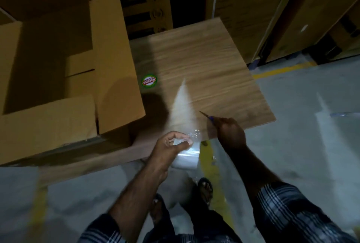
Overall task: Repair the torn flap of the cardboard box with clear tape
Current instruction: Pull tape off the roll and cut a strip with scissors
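An open cardboard box [48, 125] stands on the left part of a wooden table [214, 63], with its right flap [115, 63] raised. My left hand [171, 147] pinches clear tape [187, 153] just off the table's front edge; the strip is crumpled at my fingertips and hangs down shiny below them. My right hand [229, 131] grips a small knife [206, 116] with a blue handle, its blade pointing up and left over the table, a short way right of the tape. The tear in the flap cannot be made out.
A round green and red sticker [149, 81] lies on the table beside the box. Tall cardboard cartons [253, 9] stand behind the table. The floor is grey concrete with yellow lines [282, 70]. My sandalled feet [204, 186] are below the table edge.
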Demonstrator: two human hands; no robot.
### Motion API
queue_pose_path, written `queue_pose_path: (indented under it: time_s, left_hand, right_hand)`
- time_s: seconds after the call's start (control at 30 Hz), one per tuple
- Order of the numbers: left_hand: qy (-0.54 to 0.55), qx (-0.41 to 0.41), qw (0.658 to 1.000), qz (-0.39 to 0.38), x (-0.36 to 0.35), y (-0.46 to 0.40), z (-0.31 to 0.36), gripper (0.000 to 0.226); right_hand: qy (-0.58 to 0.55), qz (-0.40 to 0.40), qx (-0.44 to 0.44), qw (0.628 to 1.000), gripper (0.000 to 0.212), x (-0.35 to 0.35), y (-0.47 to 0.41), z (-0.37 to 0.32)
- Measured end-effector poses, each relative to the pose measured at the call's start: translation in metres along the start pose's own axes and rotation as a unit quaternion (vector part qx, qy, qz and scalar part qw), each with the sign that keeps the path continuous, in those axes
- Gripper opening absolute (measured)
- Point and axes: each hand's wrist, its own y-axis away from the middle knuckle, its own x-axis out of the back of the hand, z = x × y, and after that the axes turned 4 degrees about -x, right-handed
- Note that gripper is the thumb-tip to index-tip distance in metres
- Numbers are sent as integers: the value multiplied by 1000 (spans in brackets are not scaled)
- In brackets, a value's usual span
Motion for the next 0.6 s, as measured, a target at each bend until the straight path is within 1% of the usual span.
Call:
queue_pose_path:
  time_s: [0.07, 0.13, 0.2, 0.23, 0.27, 0.3, 0.33, 0.37, 0.43, 0.47, 0.53, 0.6]
  left_hand:
    - [5, 5, 1000, 2, -2, -1, -2, 23]
    - [19, 4, 1000, 4, -2, -2, 0, 21]
    - [26, -1, 1000, 4, 0, -2, 2, 21]
    - [27, -7, 1000, 3, 1, -2, 4, 22]
    - [22, -16, 1000, 1, 2, -2, 5, 24]
    - [17, -27, 999, -3, 4, -2, 6, 27]
    - [9, -40, 999, -10, 6, -2, 8, 30]
    - [-5, -59, 998, -19, 8, -2, 9, 33]
    - [-53, -106, 992, -37, 12, -1, 13, 33]
    - [-81, -134, 987, -44, 14, -1, 15, 29]
    - [-114, -179, 975, -59, 22, 2, 20, 23]
    - [-121, -209, 968, -67, 32, 9, 29, 21]
  right_hand:
    - [-21, -24, 28, 999, 40, -10, 4, 2]
    - [-33, -38, 35, 998, 51, -11, 6, -1]
    - [-71, -42, 6, 997, 62, -3, 7, -9]
    - [-107, -37, -13, 993, 62, 4, 7, -14]
    - [-158, -34, -32, 986, 56, 15, 7, -21]
    - [-219, -38, -45, 974, 44, 30, 6, -30]
    - [-288, -49, -58, 954, 32, 48, 7, -40]
    - [-362, -81, -77, 925, 26, 65, 7, -51]
    - [-470, -171, -92, 861, 30, 95, 8, -69]
    - [-485, -197, -73, 849, 30, 105, 9, -76]
    - [-463, -207, -26, 861, 18, 116, 10, -89]
    - [-444, -181, -31, 877, 8, 123, 11, -100]
